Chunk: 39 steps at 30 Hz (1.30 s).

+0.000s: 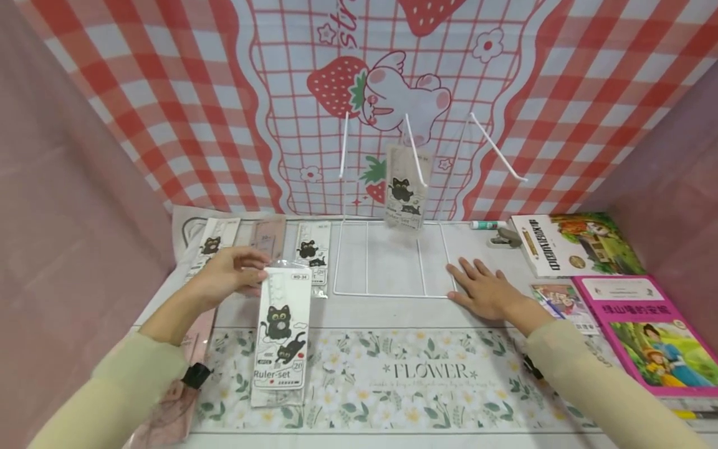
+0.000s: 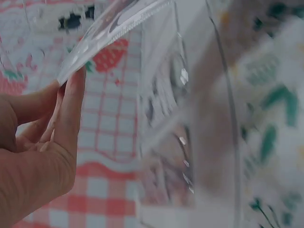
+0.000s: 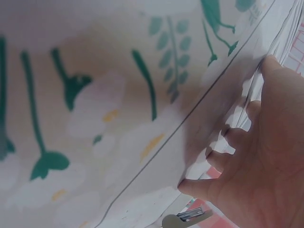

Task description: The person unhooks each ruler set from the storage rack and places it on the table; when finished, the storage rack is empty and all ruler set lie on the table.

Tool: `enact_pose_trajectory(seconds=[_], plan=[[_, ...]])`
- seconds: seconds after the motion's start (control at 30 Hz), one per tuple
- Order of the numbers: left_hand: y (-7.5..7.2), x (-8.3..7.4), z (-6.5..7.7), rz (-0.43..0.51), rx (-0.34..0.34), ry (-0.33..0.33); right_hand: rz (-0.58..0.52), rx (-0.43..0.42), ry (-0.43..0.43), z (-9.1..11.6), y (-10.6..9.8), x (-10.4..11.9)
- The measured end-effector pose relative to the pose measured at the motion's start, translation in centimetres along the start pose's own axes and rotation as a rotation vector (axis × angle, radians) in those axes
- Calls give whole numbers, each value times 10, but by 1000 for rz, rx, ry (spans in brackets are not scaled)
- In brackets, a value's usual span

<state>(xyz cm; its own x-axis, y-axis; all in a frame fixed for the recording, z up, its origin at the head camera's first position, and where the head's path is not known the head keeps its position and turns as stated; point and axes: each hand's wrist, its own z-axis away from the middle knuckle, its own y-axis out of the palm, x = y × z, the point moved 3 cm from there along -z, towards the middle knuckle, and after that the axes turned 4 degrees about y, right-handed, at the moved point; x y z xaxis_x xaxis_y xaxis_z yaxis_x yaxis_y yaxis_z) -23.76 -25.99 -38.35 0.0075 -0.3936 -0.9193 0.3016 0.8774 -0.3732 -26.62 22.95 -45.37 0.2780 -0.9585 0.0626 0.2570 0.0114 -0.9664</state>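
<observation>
My left hand pinches the top of a clear-sleeved ruler set printed with black cats, between thumb and fingers. The pack hangs upright over the flower-print mat; the left wrist view shows the thumb and fingers at its plastic edge. My right hand rests on the table with fingers spread, the thumb at the base of a white wire rack. Another cat ruler set hangs from the rack's middle hook. The side hooks carry nothing.
Several more ruler packs lie at the left, including a cat pack and a pink one. On the right are a stapler, a glue stick, a white-covered book and a pink book. A checked strawberry cloth hangs behind.
</observation>
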Motion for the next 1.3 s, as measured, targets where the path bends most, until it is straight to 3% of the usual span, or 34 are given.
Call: enact_pose_trajectory(seconds=[0.17,0.33,0.67,1.0,1.13,1.3], plan=[[-20,35,14,57,-12,-51,3,-7,7,-1,1,-3],[-28,55,25,116,15,-92,-8,-11,6,0,1,-3],[-30,68,31,106,94,-191,-10,-16,3,1,0,-2],[-27,66,31,29,133,-249,-1,-12,5,-1,2,-3],[-33,63,34,-26,174,-198,1,-8,7,-1,1,-2],[-43,58,34,-142,186,-76,2,-1,5,-1,0,-1]])
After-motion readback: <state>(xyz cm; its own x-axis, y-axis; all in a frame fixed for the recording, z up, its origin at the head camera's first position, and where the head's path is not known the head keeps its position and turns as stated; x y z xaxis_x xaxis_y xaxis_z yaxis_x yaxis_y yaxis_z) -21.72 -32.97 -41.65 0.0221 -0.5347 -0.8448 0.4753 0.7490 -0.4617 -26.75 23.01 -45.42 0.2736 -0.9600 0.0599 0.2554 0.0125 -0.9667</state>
